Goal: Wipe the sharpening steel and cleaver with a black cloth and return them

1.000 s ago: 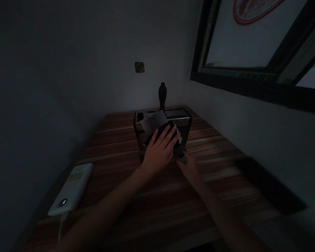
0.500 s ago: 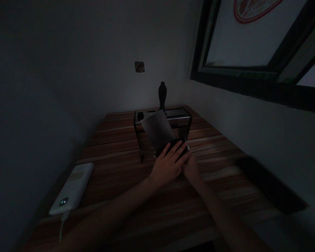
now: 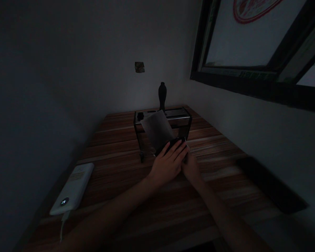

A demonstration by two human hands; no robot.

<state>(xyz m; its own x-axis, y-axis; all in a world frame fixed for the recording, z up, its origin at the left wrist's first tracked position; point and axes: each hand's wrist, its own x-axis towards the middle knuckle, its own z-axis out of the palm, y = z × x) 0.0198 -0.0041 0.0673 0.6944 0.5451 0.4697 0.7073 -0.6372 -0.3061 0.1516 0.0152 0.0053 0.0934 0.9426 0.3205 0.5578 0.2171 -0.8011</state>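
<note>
My left hand [image 3: 168, 162] lies flat with its fingers stretched over a black piece [image 3: 174, 142], whose material I cannot make out in the dim light. From under it a flat grey rectangular sheet [image 3: 157, 129], like a cleaver blade, slants up to the left. My right hand [image 3: 190, 166] is closed just right of the left one, low against the same black piece. What its fingers grip is hidden. Right behind stands a metal-topped knife rack [image 3: 177, 112] with black legs, a dark handle [image 3: 162, 95] rising upright from its slot.
A white power bank [image 3: 73, 189] with a lit display and a plugged-in cable lies at the left on the wood-grained table [image 3: 112, 140]. A long black object [image 3: 271, 183] lies along the right side. Walls close in around the table, with a dark-framed window [image 3: 241, 78] at the right.
My left fingers have slid very slightly to the left over the black piece. My right hand and the grey sheet stay nearly where they were.
</note>
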